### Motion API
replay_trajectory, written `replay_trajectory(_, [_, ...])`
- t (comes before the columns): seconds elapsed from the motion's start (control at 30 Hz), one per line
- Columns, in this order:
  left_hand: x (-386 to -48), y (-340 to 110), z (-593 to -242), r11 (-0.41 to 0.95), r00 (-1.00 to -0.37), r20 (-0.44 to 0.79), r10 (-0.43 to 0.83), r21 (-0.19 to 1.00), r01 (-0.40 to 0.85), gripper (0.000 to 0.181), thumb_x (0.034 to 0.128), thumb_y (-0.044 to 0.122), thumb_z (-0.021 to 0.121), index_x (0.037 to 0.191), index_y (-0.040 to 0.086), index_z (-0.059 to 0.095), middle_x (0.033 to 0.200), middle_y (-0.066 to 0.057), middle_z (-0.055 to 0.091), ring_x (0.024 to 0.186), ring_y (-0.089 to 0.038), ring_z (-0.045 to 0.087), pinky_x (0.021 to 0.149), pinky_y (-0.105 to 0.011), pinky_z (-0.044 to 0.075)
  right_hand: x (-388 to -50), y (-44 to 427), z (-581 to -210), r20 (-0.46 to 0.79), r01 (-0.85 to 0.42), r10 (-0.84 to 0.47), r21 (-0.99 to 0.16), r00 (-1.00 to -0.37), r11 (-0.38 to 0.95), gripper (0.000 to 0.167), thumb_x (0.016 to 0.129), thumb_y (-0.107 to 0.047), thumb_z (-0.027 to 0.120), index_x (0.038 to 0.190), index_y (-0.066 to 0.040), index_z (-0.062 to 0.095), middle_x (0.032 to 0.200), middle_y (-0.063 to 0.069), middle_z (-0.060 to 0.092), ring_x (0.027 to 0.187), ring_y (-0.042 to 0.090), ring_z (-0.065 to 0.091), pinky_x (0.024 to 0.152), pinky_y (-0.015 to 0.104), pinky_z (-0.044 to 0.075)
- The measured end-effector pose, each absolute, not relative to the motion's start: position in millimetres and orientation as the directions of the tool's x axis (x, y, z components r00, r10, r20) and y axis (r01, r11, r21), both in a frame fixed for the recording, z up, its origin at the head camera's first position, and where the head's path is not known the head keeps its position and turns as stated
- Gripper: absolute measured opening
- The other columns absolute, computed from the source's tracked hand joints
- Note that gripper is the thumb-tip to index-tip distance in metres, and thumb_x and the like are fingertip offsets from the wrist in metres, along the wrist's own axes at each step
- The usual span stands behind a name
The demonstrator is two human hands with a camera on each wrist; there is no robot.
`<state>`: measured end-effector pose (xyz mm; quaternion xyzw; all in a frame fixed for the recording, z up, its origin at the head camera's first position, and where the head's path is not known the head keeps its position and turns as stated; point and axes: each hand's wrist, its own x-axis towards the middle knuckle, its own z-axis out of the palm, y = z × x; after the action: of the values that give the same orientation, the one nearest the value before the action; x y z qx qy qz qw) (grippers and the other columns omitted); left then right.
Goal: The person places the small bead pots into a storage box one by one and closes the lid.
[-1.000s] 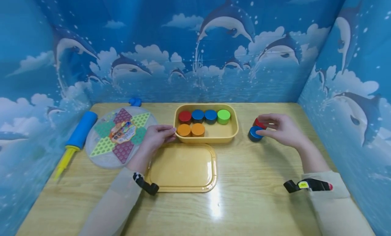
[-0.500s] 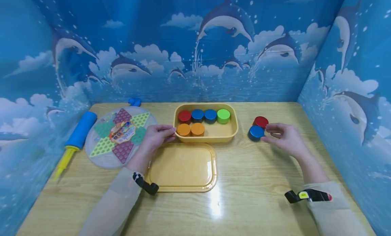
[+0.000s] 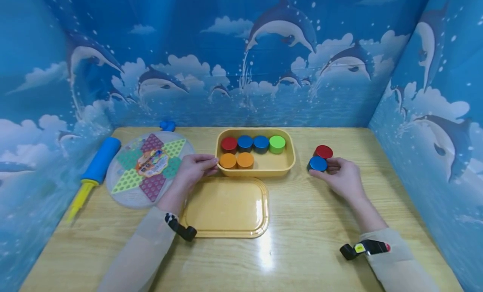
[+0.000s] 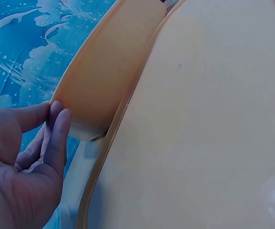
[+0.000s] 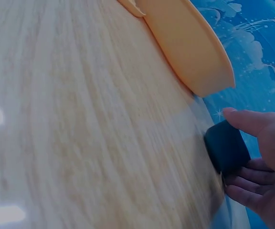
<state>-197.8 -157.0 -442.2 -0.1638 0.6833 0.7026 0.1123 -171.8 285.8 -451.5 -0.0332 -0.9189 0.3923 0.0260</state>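
My left hand (image 3: pixel 192 169) pinches the left end of a yellow plastic box (image 3: pixel 271 173) between thumb and fingertips, as the left wrist view also shows. Inside that box stand a red, a green, two blue and two orange round blocks. To the right, my right hand (image 3: pixel 345 176) holds a blue round block (image 3: pixel 318 163) between thumb and fingers, low at the table. In the right wrist view this block (image 5: pixel 227 147) looks dark, with the thumb at one side and fingers at the other. A red round block (image 3: pixel 323 152) stands right behind it.
A yellow lid (image 3: pixel 226 208) lies flat in front of the box. At the left are a round Chinese checkers board (image 3: pixel 128 196), a blue and yellow hand pump (image 3: pixel 99 160) and a small blue object (image 3: pixel 167 126). Dolphin-printed curtains (image 3: pixel 226 65) border the table.
My right hand drew back from the red and blue blocks to the right, then came forward and left around the blue block. The left hand stays at the box.
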Motion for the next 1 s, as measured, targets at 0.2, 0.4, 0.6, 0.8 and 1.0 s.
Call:
replay_trajectory(0.2, [-198, -157, -443, -0.046, -0.921, -0.385, -0.052, 0.923, -0.383, 0.033, 0.1008, 0.005, 0.074, 0.131, -0.007, 0.068, 0.119, -0.022, 0.07, 0.087, -0.02, 0.076, 0.085, -0.034, 0.066, -173, 280, -453, 0.056, 0.038, 0.11, -0.71, -0.992, 0.703, 0.082, 0.089, -0.052, 0.085, 0.137, 0.009, 0.06, 0.128, 0.028, 0.066, 0.108, 0.041, 0.07, 0.093, 0.055, 0.062])
replay_trajectory(0.4, [-198, -156, -443, -0.045, -0.922, -0.384, -0.047, 0.923, -0.382, 0.034, 0.1003, 0.006, 0.075, 0.131, -0.007, 0.068, 0.119, -0.022, 0.07, 0.088, -0.02, 0.076, 0.085, -0.034, 0.066, -172, 281, -454, 0.054, 0.042, 0.115, -0.716, -0.992, 0.697, 0.073, 0.09, -0.045, 0.086, 0.133, 0.008, 0.061, 0.126, 0.028, 0.067, 0.108, 0.041, 0.07, 0.094, 0.054, 0.062])
replay_trajectory(0.6, [-198, -156, -441, -0.052, -0.924, -0.378, -0.05, 0.925, -0.376, 0.035, 0.1003, 0.006, 0.074, 0.132, -0.007, 0.067, 0.119, -0.022, 0.07, 0.087, -0.02, 0.076, 0.085, -0.034, 0.066, -169, 285, -445, 0.029, 0.05, 0.107, -0.747, -0.994, 0.663, 0.071, 0.088, -0.045, 0.088, 0.13, 0.005, 0.06, 0.126, 0.024, 0.067, 0.11, 0.038, 0.07, 0.089, 0.032, 0.063])
replay_trajectory(0.8, [-197, -156, -441, -0.047, -0.923, -0.379, -0.061, 0.925, -0.376, 0.034, 0.101, 0.006, 0.074, 0.132, -0.007, 0.067, 0.12, -0.022, 0.07, 0.088, -0.02, 0.076, 0.085, -0.033, 0.066, -170, 284, -425, 0.074, -0.039, 0.027, -0.771, -0.997, 0.636, 0.072, 0.09, -0.041, 0.087, 0.139, 0.004, 0.06, 0.131, 0.025, 0.065, 0.114, 0.04, 0.068, 0.083, 0.013, 0.058])
replay_trajectory(1.0, [-196, -155, -440, -0.05, -0.919, -0.388, -0.064, 0.921, -0.386, 0.035, 0.1007, 0.006, 0.074, 0.132, -0.007, 0.067, 0.119, -0.022, 0.07, 0.089, -0.02, 0.076, 0.085, -0.033, 0.066, -176, 279, -408, 0.131, -0.15, -0.076, -0.777, -0.989, 0.611, 0.063, 0.092, -0.034, 0.087, 0.14, 0.001, 0.065, 0.132, 0.022, 0.068, 0.114, 0.038, 0.07, 0.081, 0.011, 0.058])
